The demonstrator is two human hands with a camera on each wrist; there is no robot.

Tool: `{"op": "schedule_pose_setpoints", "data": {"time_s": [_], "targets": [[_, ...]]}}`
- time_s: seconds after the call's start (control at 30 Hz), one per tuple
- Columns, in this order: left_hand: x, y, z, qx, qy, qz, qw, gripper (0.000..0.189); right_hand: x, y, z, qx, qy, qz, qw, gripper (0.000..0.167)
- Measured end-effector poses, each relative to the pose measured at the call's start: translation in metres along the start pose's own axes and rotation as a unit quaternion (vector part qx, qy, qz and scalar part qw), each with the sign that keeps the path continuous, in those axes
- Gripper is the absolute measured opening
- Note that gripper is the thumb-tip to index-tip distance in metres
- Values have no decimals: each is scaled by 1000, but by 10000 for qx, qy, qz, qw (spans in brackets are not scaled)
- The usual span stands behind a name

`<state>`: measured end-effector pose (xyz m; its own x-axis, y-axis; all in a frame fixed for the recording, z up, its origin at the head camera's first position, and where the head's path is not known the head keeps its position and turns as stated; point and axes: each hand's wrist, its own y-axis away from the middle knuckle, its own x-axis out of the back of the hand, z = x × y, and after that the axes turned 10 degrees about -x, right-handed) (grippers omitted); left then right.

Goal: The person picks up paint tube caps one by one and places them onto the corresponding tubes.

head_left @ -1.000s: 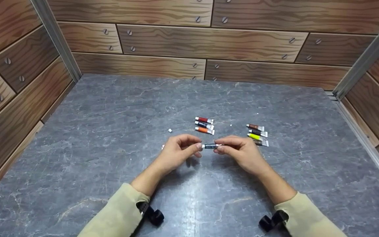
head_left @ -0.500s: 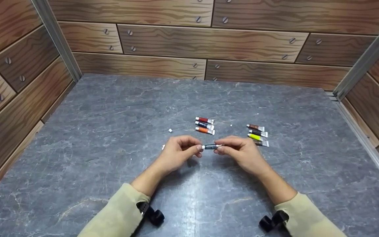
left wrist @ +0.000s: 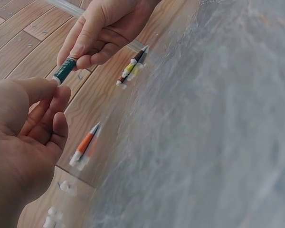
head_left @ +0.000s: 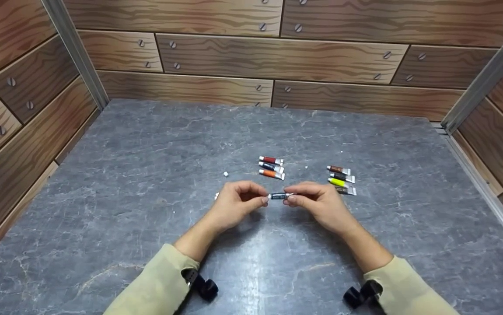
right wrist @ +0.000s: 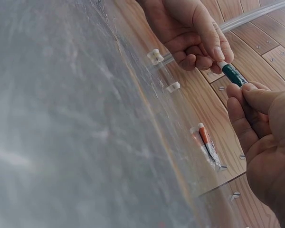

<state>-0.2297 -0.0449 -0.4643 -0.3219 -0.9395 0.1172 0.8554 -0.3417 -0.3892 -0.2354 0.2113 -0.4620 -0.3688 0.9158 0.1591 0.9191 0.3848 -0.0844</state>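
Note:
A small dark green paint tube [head_left: 278,196] with a white cap is held level between both hands, above the table. My left hand [head_left: 234,203] pinches the cap end between thumb and fingertips, so most of the cap is covered. At the tube's flat tail, my right hand [head_left: 321,203] grips it with thumb and forefinger. The right wrist view shows the green label [right wrist: 234,74] with pale lettering facing out. Just beyond the hands lie a red tube [head_left: 271,160], a dark blue tube [head_left: 271,166] and an orange tube [head_left: 271,174] in a stack of rows.
Behind the right hand lies a second row with a brown tube [head_left: 338,169], a black tube [head_left: 342,177], a yellow tube [head_left: 337,182] and another dark tube [head_left: 346,190]. A small white piece [head_left: 225,174] sits beyond the left hand. Wood-patterned walls [head_left: 216,57] enclose the grey table [head_left: 168,131].
The green tube has rolled slightly about its length and dipped a little. The left fingers below the thumb have drawn in. The tubes on the table stay where they were.

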Motion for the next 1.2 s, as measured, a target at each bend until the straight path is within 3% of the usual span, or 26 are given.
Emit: {"op": "schedule_pose_setpoints", "data": {"time_s": [0.3, 0.57, 1.2], "targets": [[1, 0, 0, 241, 128, -93, 9996, 30, 0, 0, 0, 6, -50, 0, 10000, 27], [2, 0, 0, 219, 269, -294, 9990, 21, -1, 0, -1, -20, 28, 27, 10000, 26], [1, 0, 1, 73, 108, -166, 9998, 14, -1, 0, -1, 77, 8, -47, 10000, 26]]}}
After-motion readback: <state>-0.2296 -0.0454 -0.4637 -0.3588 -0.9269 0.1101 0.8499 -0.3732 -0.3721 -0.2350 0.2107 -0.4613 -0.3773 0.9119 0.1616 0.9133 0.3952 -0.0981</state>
